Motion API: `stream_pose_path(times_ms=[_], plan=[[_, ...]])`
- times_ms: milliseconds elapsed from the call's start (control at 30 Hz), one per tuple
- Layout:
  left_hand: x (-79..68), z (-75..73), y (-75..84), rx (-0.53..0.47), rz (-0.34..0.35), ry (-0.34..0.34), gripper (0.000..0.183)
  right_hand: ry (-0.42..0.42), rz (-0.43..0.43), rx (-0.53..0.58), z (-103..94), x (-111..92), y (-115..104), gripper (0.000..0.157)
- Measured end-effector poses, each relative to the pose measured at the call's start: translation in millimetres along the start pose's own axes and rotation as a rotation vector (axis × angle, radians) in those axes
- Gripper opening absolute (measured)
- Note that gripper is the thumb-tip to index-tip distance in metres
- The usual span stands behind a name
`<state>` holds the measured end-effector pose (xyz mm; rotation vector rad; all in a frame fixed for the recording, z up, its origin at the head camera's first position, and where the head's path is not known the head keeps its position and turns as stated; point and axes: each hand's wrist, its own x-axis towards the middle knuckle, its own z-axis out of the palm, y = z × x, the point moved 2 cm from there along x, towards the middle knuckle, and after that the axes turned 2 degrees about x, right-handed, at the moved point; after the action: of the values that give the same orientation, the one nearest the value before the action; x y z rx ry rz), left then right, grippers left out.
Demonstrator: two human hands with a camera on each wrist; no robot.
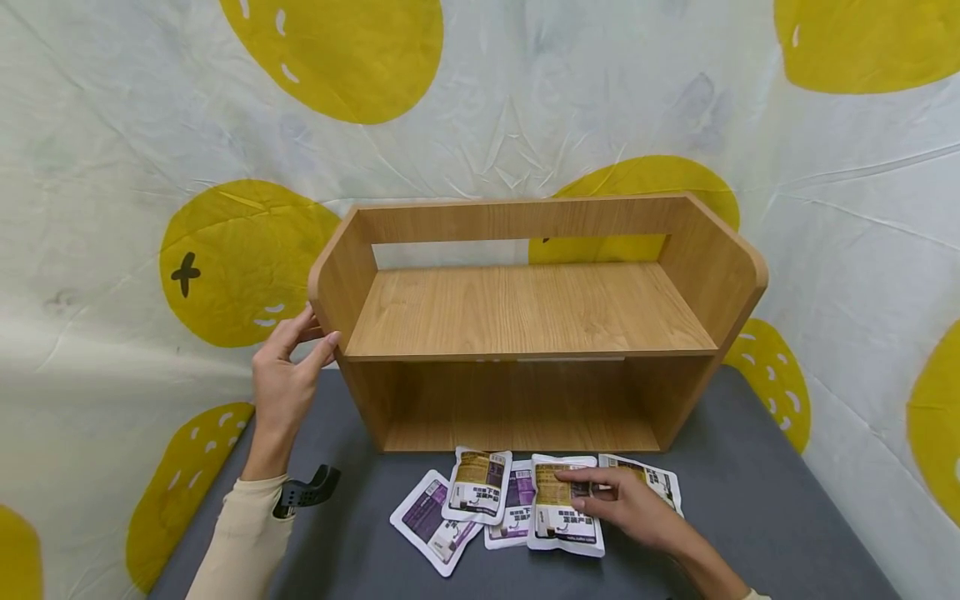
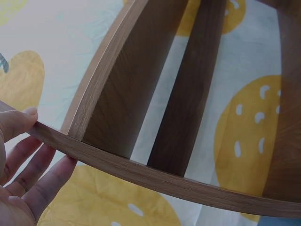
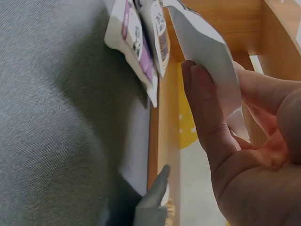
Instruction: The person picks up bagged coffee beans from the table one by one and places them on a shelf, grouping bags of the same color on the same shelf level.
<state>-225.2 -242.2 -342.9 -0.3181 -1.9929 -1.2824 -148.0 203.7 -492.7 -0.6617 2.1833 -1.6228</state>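
A two-tier wooden shelf stands on the grey table. My left hand grips the edge of its left side panel, thumb on one face and fingers on the other in the left wrist view. My right hand pinches a white pouch with a gold-brown label in front of the shelf; in the right wrist view this pouch is tilted between thumb and fingers. To its left lie a purple-label pouch, a brown-label pouch overlapping it, and another purple-label pouch, partly covered.
One more pouch lies right of the held one, partly behind my right hand. A dark grey cloth covers the table. White fabric with yellow patterns hangs behind and beside the shelf.
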Motion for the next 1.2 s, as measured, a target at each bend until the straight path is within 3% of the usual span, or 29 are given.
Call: stream_pose_path(times_ms=[300,1200], plan=[[-0.4,0.4,-2.1,-0.007,-0.003,0.000,0.055,0.057,0.006,0.069,-0.6,-0.6,-12.3,0.040],[0.9,0.1,0.3,0.022,-0.030,0.008,0.056,0.039,-0.004,0.128,-11.4,6.2,-59.3,0.043]])
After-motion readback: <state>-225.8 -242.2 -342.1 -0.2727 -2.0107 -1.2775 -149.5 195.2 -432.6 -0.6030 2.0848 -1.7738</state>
